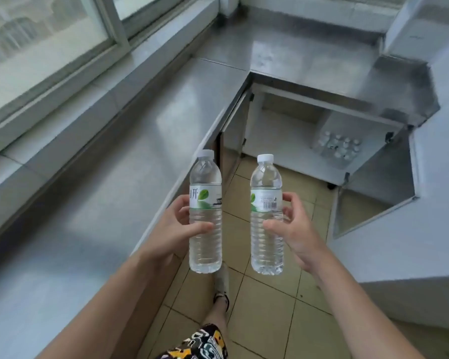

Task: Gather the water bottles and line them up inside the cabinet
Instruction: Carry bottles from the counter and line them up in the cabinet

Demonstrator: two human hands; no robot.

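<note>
I hold two clear water bottles upright in front of me, each with a white cap and a green-leaf label. My left hand (178, 225) grips the left bottle (205, 177) around its middle. My right hand (294, 225) grips the right bottle (266, 177) the same way. Ahead, under the steel counter, the cabinet (278, 130) stands with its doors open. Several bottles (338, 147) stand grouped on its floor at the right, seen as white caps.
A steel counter (109, 161) runs along the left below a window and turns across the back. One cabinet door (373, 203) hangs open at the right, next to a white unit (412, 242). Beige floor tiles (270, 307) lie below, with my leg and shoe.
</note>
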